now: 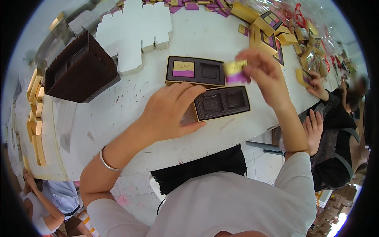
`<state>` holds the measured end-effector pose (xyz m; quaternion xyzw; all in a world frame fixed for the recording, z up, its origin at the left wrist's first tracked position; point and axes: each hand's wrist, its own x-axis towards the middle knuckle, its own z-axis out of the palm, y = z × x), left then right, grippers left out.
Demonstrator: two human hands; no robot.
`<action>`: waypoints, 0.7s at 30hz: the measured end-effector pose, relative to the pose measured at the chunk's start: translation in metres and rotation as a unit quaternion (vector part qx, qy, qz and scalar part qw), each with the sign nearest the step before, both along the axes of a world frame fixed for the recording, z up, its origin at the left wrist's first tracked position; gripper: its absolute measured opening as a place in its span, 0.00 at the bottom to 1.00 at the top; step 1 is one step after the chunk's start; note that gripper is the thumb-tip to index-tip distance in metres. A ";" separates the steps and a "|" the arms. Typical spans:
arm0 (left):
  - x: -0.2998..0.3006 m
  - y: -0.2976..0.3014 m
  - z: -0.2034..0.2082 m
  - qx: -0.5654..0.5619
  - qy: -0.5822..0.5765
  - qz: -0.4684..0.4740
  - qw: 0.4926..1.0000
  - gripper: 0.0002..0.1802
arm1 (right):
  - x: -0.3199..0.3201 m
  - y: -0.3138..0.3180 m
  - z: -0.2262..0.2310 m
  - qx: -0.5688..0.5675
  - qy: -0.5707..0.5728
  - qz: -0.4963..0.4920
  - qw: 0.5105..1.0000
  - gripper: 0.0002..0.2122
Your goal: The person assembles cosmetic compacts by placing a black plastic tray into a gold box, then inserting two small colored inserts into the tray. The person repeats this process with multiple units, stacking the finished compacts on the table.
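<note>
Two open gold boxes with dark brown plastic inserts lie one behind the other on the table. In the left hollow of the far box point(197, 78) sits a gold-and-purple wrapped chocolate point(184, 69); its right hollow is bare. Both hollows of the near box point(224, 103) are bare. My left hand point(167, 110) straddles the left end of this near box, thumb on the near side and fingers on the far side. Just above the far box's right end, my right hand point(262, 73) pinches another wrapped chocolate point(236, 72), slightly blurred.
A stack of dark brown inserts point(81, 69) stands at the left beside flat white cartons point(132, 33). Gold boxes point(266, 37) and loose wrapped chocolates point(192, 6) crowd the far side. At the right, a co-worker's hand point(316, 85) holds a gold box; another person is at lower left.
</note>
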<state>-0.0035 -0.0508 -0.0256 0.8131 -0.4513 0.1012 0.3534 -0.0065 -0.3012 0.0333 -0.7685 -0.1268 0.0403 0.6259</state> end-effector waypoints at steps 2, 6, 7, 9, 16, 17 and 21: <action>-0.001 0.000 0.000 0.002 0.002 0.006 1.000 0.34 | -0.026 0.013 0.000 0.006 0.047 0.016 0.999 0.08; -0.001 -0.003 -0.001 -0.013 0.013 -0.005 1.000 0.35 | -0.042 0.027 -0.030 -0.255 -0.222 0.023 0.941 0.12; -0.001 -0.003 -0.002 -0.016 0.020 -0.008 1.000 0.35 | -0.043 0.030 -0.033 -0.269 -0.247 0.018 0.931 0.12; -0.003 -0.004 -0.001 -0.011 0.035 -0.008 0.999 0.34 | -0.042 0.034 -0.036 -0.297 -0.324 0.006 0.898 0.11; -0.003 -0.003 0.005 0.041 0.017 -0.016 0.999 0.27 | -0.041 0.024 -0.016 -0.477 -0.412 0.195 0.752 0.18; -0.002 -0.003 0.007 0.046 0.024 -0.018 0.998 0.27 | -0.043 0.026 -0.015 -0.469 -0.397 0.194 0.765 0.19; 0.001 -0.003 0.003 0.020 -0.009 -0.015 1.000 0.31 | -0.011 -0.006 0.002 -0.344 -0.501 0.015 0.794 0.11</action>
